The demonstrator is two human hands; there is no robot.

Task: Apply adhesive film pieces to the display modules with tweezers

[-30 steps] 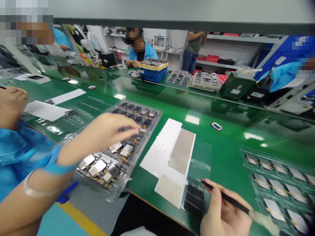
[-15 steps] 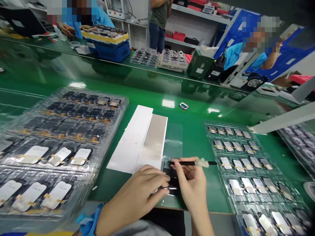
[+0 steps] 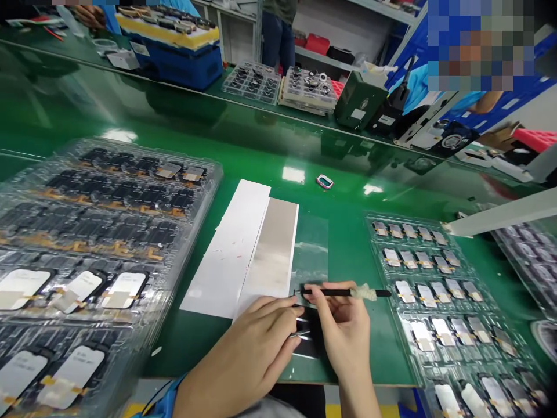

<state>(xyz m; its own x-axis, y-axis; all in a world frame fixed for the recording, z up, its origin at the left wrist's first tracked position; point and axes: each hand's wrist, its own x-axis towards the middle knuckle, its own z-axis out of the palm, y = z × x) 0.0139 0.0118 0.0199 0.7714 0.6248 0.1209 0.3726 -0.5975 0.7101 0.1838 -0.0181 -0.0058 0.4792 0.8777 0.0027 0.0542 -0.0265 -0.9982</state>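
Note:
My right hand [image 3: 343, 313] is closed in a pinch around a slim black stick-like tool [image 3: 333, 292] with a pale wad of tape [image 3: 365, 292] on its shaft. The tool's thin tip points left, close to my left fingertips. Beside it, my left hand [image 3: 261, 337] curls over the left edge of some black pieces [image 3: 311, 342] on the table. A slim silver metal tool [image 3: 301, 334] sticks out between its thumb and fingers; the rest is hidden. Beyond my hands lie a grey-faced sheet [image 3: 274, 249], a white sheet [image 3: 226, 255] and a clear film [image 3: 311, 249].
A large clear tray [image 3: 209, 180] of small screens stands left. On the right, another tray [image 3: 374, 223] holds several smaller ones, near a white post [image 3: 513, 209]. A small oval frame [image 3: 324, 182] lies further back. Across the bench are a blue box [image 3: 183, 61] and co-workers.
The view has tilted down a little. My left fingers have reached slightly forward toward the black tool's tip, and more of the black pieces shows. Both hands keep their grip.

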